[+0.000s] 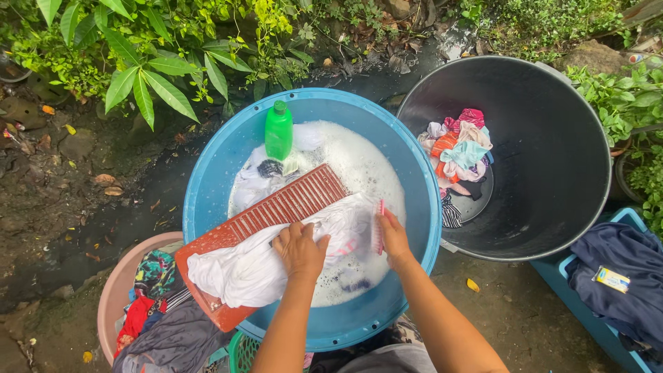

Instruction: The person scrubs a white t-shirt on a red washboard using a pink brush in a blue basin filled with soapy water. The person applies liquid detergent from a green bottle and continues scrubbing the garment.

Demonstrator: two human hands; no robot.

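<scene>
White cloth [255, 269], wet and soapy, is lying draped over a red ribbed washboard [286, 207]. The board is leaning on the near-left rim of a blue basin [207, 186] and sloping down into the suds, probably so that the ridges are giving a firm surface while the water is draining back into the basin.

The left hand [299, 250] is pressing flat on the cloth, fingers spread and curled over a fold; its grip is nearly closed on the fabric, apparently pinning it so it is not sliding down the board. The right hand [394, 238] is closing its grip around a small pink scrubbing brush [378, 226], held bristles toward the cloth at its right edge, just beside the left hand.

A green plastic bottle [279, 130] is standing or floating upright at the far side of the basin, touching the foam; which of the two cannot be told. A dark garment is showing partly through the suds near it.

To the right, touching or just beside the blue basin, a large black tub [552, 173] is holding a small heap of coloured clothes [459, 152] against its left wall. At near left a pink basin [114, 290] is holding more mixed clothing. At near right a blue crate [580, 304] is carrying a dark navy garment [621, 276]. Everything is sitting on damp ground, with leafy plants [152, 62] along the far side.
</scene>
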